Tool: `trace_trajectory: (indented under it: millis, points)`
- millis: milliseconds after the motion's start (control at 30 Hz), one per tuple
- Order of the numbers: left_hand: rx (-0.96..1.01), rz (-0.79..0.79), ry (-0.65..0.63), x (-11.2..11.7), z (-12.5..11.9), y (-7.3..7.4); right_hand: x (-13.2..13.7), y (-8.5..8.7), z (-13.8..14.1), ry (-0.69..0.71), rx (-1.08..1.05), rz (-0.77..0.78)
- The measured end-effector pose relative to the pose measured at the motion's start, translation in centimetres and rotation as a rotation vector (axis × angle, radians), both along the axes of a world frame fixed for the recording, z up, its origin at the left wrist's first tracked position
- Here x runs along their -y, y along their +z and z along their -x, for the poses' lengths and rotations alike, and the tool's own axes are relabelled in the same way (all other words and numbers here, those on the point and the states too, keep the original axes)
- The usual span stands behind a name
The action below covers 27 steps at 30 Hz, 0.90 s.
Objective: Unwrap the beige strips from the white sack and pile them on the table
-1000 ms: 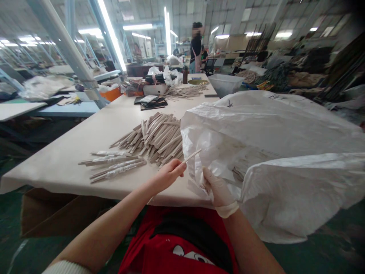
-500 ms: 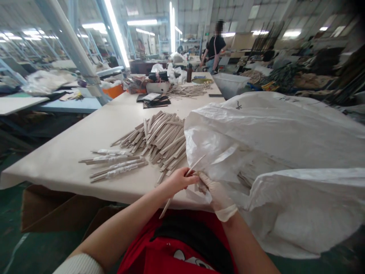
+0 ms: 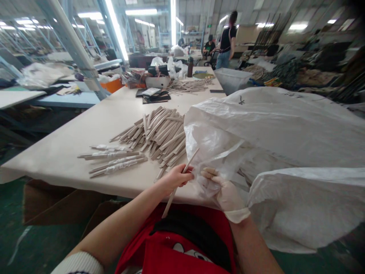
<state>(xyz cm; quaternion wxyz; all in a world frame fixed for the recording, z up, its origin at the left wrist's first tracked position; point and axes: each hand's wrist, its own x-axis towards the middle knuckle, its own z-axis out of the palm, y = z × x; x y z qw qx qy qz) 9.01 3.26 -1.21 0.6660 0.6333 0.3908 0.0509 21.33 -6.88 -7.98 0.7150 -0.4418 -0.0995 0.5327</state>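
Note:
My bare left hand (image 3: pixel 177 178) is closed around a thin beige strip (image 3: pixel 170 203), which slants from near my waist up toward the pile. In a pale glove, my right hand (image 3: pixel 224 186) grips crumpled clear plastic film (image 3: pixel 205 185), which stretches between the two hands. Just beyond them lies a heap of similar beige strips (image 3: pixel 162 133). To its left, several strips wrapped in white film (image 3: pixel 121 164) rest on the table. A large white plastic sack (image 3: pixel 273 125) spreads out beside my right hand, with more beige pieces (image 3: pixel 246 171) partly visible in its opening.
The table (image 3: pixel 65 152) has a pale cover. Farther back are black flat pieces (image 3: pixel 155 98), a dark bottle (image 3: pixel 189 67) and more strips (image 3: pixel 191 86). A grey bin (image 3: pixel 232 78) stands beyond the sack. Cardboard boxes (image 3: pixel 57 201) sit below the edge. A person (image 3: pixel 226 42) stands in the distance.
My right hand has moved right, away from my left, and the clear film now spreads between them. The strip stays in my left hand. The distant person has shifted right.

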Motion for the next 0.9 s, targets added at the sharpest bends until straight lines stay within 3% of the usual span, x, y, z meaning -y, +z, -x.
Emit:
trace_trajectory:
  millis: [233,333,467,567,733,900]
  points:
    - [-0.021,-0.283,-0.047,0.8,-0.1,1.5,1.1,2.0,1.9,0.053,-0.183,0.044]
    - [-0.082,-0.463,-0.093,1.3,0.1,1.6,0.9,2.3,2.6,0.122,-0.103,0.091]
    - [-0.121,-0.675,-0.109,1.9,0.4,1.7,0.3,2.3,3.3,0.051,0.056,0.123]
    - [-0.117,-0.662,-0.092,2.1,0.5,1.9,0.0,2.3,3.2,0.045,0.054,0.156]
    - [-0.094,-0.540,-0.128,2.1,2.1,2.7,0.0,2.5,2.0,-0.061,-0.065,0.072]
    - [-0.224,-0.640,-0.274,2.5,5.1,3.8,-0.1,2.7,0.9,-0.038,-0.176,0.045]
